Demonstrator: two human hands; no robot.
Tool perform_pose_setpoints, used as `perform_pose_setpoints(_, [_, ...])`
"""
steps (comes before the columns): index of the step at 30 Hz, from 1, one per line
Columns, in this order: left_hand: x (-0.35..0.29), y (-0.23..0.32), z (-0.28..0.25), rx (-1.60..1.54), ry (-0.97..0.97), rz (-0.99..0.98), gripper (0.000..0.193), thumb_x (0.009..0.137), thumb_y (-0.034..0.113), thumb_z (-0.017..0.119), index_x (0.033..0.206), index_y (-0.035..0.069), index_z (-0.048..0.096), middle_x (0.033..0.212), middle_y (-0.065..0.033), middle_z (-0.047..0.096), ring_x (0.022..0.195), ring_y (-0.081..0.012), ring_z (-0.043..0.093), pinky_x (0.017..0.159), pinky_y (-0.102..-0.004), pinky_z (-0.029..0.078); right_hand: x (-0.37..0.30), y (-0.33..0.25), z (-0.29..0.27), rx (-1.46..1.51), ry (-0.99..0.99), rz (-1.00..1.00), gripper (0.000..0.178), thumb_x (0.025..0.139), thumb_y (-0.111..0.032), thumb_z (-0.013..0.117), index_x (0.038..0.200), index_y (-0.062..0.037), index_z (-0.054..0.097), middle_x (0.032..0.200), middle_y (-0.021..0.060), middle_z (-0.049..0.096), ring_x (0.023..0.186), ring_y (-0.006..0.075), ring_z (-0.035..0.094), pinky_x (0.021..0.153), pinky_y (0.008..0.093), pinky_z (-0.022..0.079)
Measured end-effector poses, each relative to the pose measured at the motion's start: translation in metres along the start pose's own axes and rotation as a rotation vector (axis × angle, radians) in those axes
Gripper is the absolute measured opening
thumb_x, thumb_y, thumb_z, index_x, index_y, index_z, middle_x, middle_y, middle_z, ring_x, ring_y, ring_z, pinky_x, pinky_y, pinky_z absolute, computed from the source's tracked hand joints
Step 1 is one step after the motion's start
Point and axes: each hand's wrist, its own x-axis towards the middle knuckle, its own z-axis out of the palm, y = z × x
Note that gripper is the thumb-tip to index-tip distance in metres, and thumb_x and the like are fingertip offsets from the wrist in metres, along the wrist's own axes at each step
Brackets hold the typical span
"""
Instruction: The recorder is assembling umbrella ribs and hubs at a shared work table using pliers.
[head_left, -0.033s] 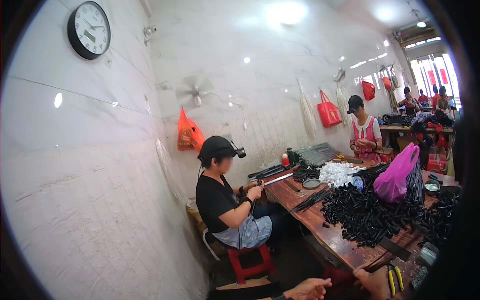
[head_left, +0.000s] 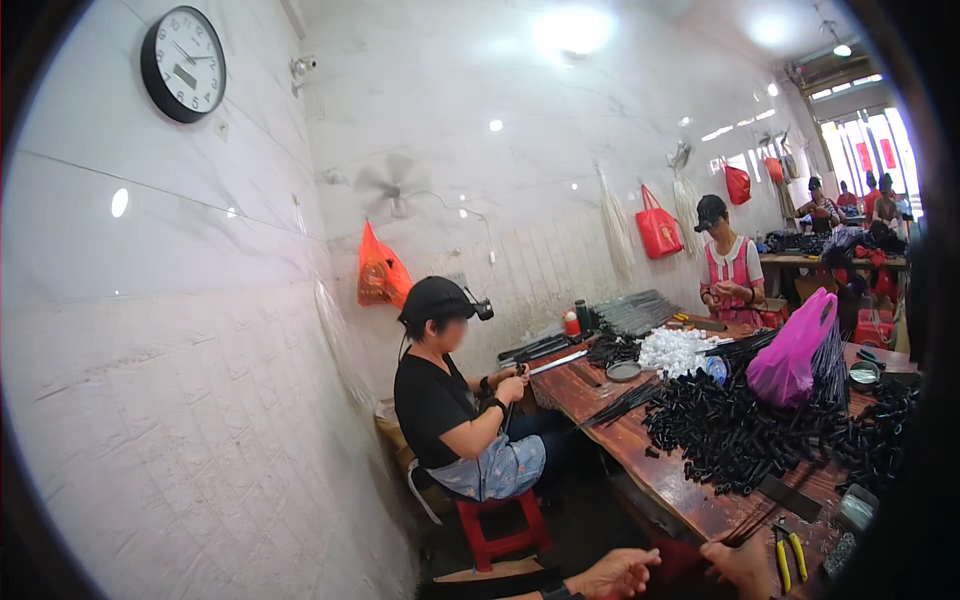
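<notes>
My left hand (head_left: pixel 615 575) is at the lower edge, its fingers curled and thumb and fingertips drawn together; whatever it may pinch is too small to make out. To its right, at the table's near edge, my right hand (head_left: pixel 740 566) is closed around several thin dark rods (head_left: pixel 752 522), which stick out up and to the right. Beside that hand lie yellow-handled pliers (head_left: pixel 791 556). Just beyond the rods is a flat dark plate (head_left: pixel 790 497), and past it spreads a big heap of short black tubular parts (head_left: pixel 730 430).
On the reddish wooden table (head_left: pixel 640 470) are a purple plastic bag (head_left: pixel 785 360), white small parts (head_left: pixel 672 350), a round tin (head_left: pixel 864 374) and a clear box (head_left: pixel 857 507). A co-worker (head_left: pixel 440 400) sits on a red stool (head_left: pixel 503 530) at left; another (head_left: pixel 733 265) works at the far end.
The view has shifted very slightly. My left hand has moved a little up and left, and my right hand slightly left; the rods still show at my right hand.
</notes>
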Motion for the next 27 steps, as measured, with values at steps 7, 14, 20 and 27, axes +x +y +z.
perform_pose_setpoints(7, [-0.008,0.075,0.010,0.076,0.079,0.277,0.034,0.093,0.035,0.064,0.119,0.013,0.063,0.084,0.0012,0.065,0.073,-0.0078,0.064,0.057,-0.0200,0.048,-0.022,-0.003,0.038,0.014,-0.286,0.091,0.025,0.076,-0.023,0.070,0.083,-0.0011,0.061,0.064,0.0087,0.061,0.039,0.0181,0.056,0.034,0.0288,0.040])
perform_pose_setpoints(14, [-0.002,0.102,0.093,0.243,-0.256,0.670,0.074,0.093,0.023,0.065,0.152,0.011,0.022,0.117,-0.0045,0.055,0.107,-0.0100,0.053,0.087,-0.0241,0.045,-0.043,-0.013,0.039,0.085,-0.299,0.098,0.025,0.078,-0.024,0.069,0.083,-0.0021,0.060,0.064,0.0063,0.059,0.039,0.0169,0.054,0.034,0.0283,0.041])
perform_pose_setpoints(20, [-0.012,0.110,0.135,0.232,-0.273,0.754,0.078,0.090,0.012,0.068,0.152,0.010,0.021,0.102,-0.0011,0.051,0.092,-0.0070,0.051,0.080,-0.0218,0.046,-0.051,-0.004,0.052,0.125,-0.275,0.073,0.025,0.081,-0.027,0.068,0.082,-0.0028,0.061,0.062,0.0033,0.056,0.037,0.0159,0.051,0.035,0.0279,0.038])
perform_pose_setpoints(27, [-0.005,0.111,0.119,0.192,-0.137,0.730,0.067,0.090,0.013,0.068,0.145,0.005,0.033,0.099,-0.0022,0.057,0.074,-0.0057,0.054,0.062,-0.0213,0.048,-0.013,0.062,0.080,-0.047,-0.191,-0.097,0.027,0.077,-0.028,0.073,0.078,-0.0022,0.066,0.060,0.0038,0.062,0.044,0.0148,0.056,0.042,0.0307,0.042])
